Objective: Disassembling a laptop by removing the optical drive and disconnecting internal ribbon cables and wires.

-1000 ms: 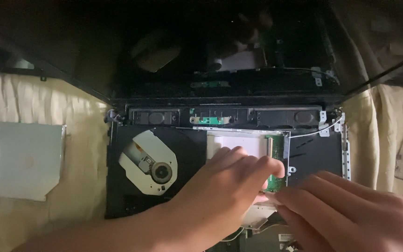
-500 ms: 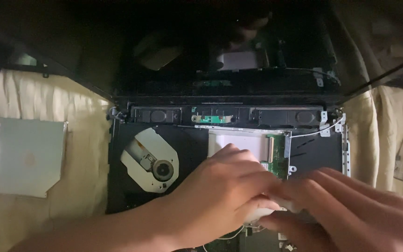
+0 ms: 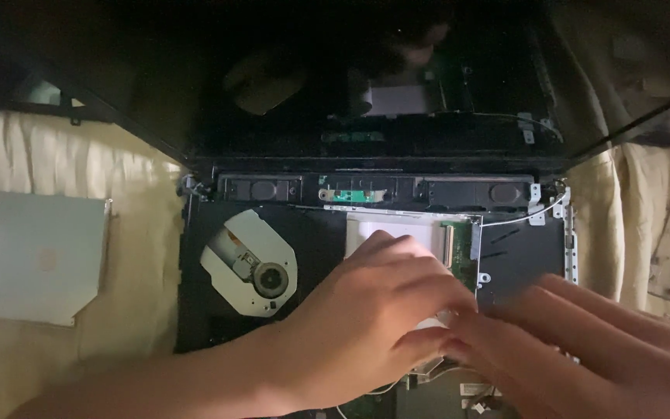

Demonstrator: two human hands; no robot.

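Observation:
An opened laptop base (image 3: 521,256) lies on pale cloth, its inner parts bare. My left hand (image 3: 374,318) reaches in from the lower left and curls over the middle of the base, its fingertips closed on a small pale flat part (image 3: 430,323). My right hand (image 3: 583,349) comes in from the lower right with its fingers stretched out, their tips meeting the left fingers at that part. Its thumb is hidden. Just above the hands a silver plate with a green circuit board edge (image 3: 459,244) shows.
An exposed optical drive (image 3: 253,264) fills the left of the base. A loose grey metal cover (image 3: 40,256) lies on the cloth (image 3: 141,233) at far left. The dark open screen (image 3: 366,77) stands behind, above the speaker bar (image 3: 459,190). A thin white wire (image 3: 521,219) runs at right.
My left hand has slid down and right over the silver plate. My right hand's fingers have closed in on the left fingers at the pale part.

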